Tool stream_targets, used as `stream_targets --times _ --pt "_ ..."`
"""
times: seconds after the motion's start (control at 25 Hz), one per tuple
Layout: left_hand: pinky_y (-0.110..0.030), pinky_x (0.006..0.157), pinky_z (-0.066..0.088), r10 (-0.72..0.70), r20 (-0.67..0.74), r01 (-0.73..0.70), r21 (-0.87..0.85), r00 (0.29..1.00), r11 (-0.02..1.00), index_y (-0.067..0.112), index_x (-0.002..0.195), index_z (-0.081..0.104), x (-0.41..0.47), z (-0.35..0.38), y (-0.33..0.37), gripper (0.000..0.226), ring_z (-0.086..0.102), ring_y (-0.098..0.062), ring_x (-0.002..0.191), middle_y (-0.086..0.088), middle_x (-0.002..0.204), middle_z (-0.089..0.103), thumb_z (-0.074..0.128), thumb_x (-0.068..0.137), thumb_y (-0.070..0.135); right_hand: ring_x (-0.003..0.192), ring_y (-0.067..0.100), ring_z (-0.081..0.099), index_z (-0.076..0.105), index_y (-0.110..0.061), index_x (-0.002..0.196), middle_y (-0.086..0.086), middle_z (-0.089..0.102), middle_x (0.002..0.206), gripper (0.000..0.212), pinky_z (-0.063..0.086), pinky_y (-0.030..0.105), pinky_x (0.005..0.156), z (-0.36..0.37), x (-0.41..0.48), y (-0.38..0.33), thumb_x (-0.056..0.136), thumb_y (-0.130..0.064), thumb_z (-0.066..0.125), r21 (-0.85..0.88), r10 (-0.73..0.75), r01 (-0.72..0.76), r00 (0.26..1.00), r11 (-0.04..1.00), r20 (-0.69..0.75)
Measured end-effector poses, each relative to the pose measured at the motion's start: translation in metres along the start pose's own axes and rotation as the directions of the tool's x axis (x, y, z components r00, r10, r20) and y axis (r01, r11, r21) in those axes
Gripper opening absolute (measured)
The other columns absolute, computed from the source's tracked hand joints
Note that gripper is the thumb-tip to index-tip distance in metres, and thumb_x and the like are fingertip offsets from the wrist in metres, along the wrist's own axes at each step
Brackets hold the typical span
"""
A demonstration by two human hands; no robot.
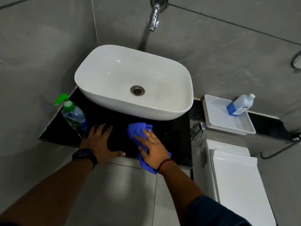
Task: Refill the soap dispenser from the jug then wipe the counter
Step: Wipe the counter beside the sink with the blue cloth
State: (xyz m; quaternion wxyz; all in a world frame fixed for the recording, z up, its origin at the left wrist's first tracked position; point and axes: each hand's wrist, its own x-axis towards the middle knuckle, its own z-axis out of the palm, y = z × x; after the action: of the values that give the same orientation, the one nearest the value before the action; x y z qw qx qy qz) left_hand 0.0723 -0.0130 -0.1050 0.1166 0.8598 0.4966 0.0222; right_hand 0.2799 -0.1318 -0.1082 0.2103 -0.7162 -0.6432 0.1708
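Observation:
A blue cloth (137, 130) lies bunched on the black counter (175, 141) in front of the basin. My right hand (154, 148) presses flat on the cloth, fingers spread. My left hand (99, 141) rests flat on the counter to the left, fingers apart, holding nothing. The soap dispenser (73, 114), clear with a green pump, stands at the counter's left end, just beyond my left hand. The refill jug (240, 105), a blue and white bottle with its cap on, leans in a white tray (215, 123) at the right.
A white basin (114, 70) takes up most of the counter, with a chrome wall tap (154, 17) above it. A white toilet cistern (234, 173) stands to the right below the tray. A chrome spray fitting (197, 130) hangs beside the counter's right edge.

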Motion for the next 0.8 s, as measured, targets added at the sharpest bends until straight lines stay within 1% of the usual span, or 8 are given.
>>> stream_targets --times 0.12,0.24,0.32,0.36,0.44,0.56,0.68,0.8 --pt "-0.053 0.11 0.024 -0.03 0.051 0.03 0.005 0.998 1.0 0.034 0.141 0.03 0.004 0.001 0.001 0.127 0.019 -0.031 0.137 -0.001 0.152 0.026 0.043 0.031 0.097 0.144 0.026 0.019 0.045 -0.028 0.138 0.007 0.028 0.154 0.045 0.016 0.031 0.118 -0.017 -0.031 0.038 0.093 -0.027 0.051 -0.064 0.208 -0.221 0.962 0.973 -0.175" --pt "-0.053 0.111 0.022 -0.049 0.087 0.05 -0.007 0.995 0.999 0.036 0.142 0.024 0.006 -0.001 0.002 0.129 0.014 -0.031 0.138 0.0 0.154 0.02 0.042 0.03 0.097 0.144 0.028 0.016 0.042 -0.028 0.14 0.008 0.024 0.156 0.046 0.016 0.037 0.118 -0.02 -0.036 0.044 0.094 -0.028 0.048 -0.035 0.453 -0.486 0.837 0.873 -0.306" --pt "-0.053 0.112 0.02 -0.046 0.089 0.047 -0.004 0.995 0.999 0.036 0.143 0.021 0.006 0.0 0.001 0.13 0.012 -0.03 0.138 0.001 0.154 0.017 0.04 0.031 0.098 0.143 0.032 0.016 0.042 -0.024 0.14 0.013 0.025 0.155 0.048 0.015 0.039 0.118 -0.011 -0.021 0.027 0.092 -0.025 0.047 -0.01 0.532 -0.577 0.76 0.816 -0.374" --pt "-0.053 0.113 0.019 -0.042 0.085 0.043 -0.002 0.995 0.999 0.036 0.143 0.019 0.006 0.002 0.002 0.129 0.011 -0.03 0.139 0.001 0.155 0.016 0.039 0.032 0.098 0.143 0.034 0.016 0.041 -0.023 0.141 0.014 0.024 0.155 0.049 0.014 0.04 0.118 -0.005 -0.012 0.016 0.092 -0.025 0.047 -0.004 0.549 -0.598 0.739 0.801 -0.39" --pt "-0.053 0.114 0.013 -0.042 0.087 0.041 0.012 0.995 0.999 0.036 0.145 0.013 0.003 0.006 0.0 0.129 0.005 -0.028 0.142 0.001 0.157 0.009 0.036 0.035 0.099 0.143 0.034 0.015 0.039 -0.022 0.142 0.016 0.024 0.155 0.051 0.012 0.04 0.118 0.008 0.01 -0.01 0.092 -0.025 0.046 -0.012 0.542 -0.587 0.755 0.809 -0.369" --pt "-0.053 0.113 0.008 -0.032 0.088 0.029 0.037 0.996 0.999 0.035 0.147 0.008 0.001 0.01 0.0 0.127 0.0 -0.026 0.144 0.0 0.159 0.003 0.034 0.04 0.098 0.143 0.034 0.014 0.038 -0.021 0.143 0.016 0.027 0.154 0.053 0.009 0.038 0.118 0.027 0.034 -0.043 0.09 -0.024 0.046 -0.011 0.479 -0.506 0.823 0.862 -0.307" --pt "-0.053 0.114 0.011 -0.022 0.051 0.021 0.024 0.998 0.999 0.034 0.146 0.013 0.002 0.009 -0.001 0.121 0.005 -0.026 0.143 0.0 0.158 0.009 0.039 0.043 0.094 0.143 0.032 0.016 0.043 -0.023 0.139 0.013 0.03 0.153 0.053 0.011 0.034 0.118 0.036 0.042 -0.057 0.087 -0.019 0.05 -0.031 0.275 -0.284 0.946 0.958 -0.174" --pt "-0.052 0.114 0.012 -0.029 0.049 0.029 0.001 0.998 1.0 0.035 0.146 0.015 0.001 0.009 0.0 0.12 0.007 -0.026 0.143 0.0 0.158 0.01 0.044 0.044 0.091 0.144 0.029 0.018 0.05 -0.025 0.135 0.011 0.033 0.152 0.053 0.014 0.029 0.117 0.024 0.035 -0.046 0.084 -0.013 0.055 0.072 0.122 -0.119 0.992 0.99 -0.038"
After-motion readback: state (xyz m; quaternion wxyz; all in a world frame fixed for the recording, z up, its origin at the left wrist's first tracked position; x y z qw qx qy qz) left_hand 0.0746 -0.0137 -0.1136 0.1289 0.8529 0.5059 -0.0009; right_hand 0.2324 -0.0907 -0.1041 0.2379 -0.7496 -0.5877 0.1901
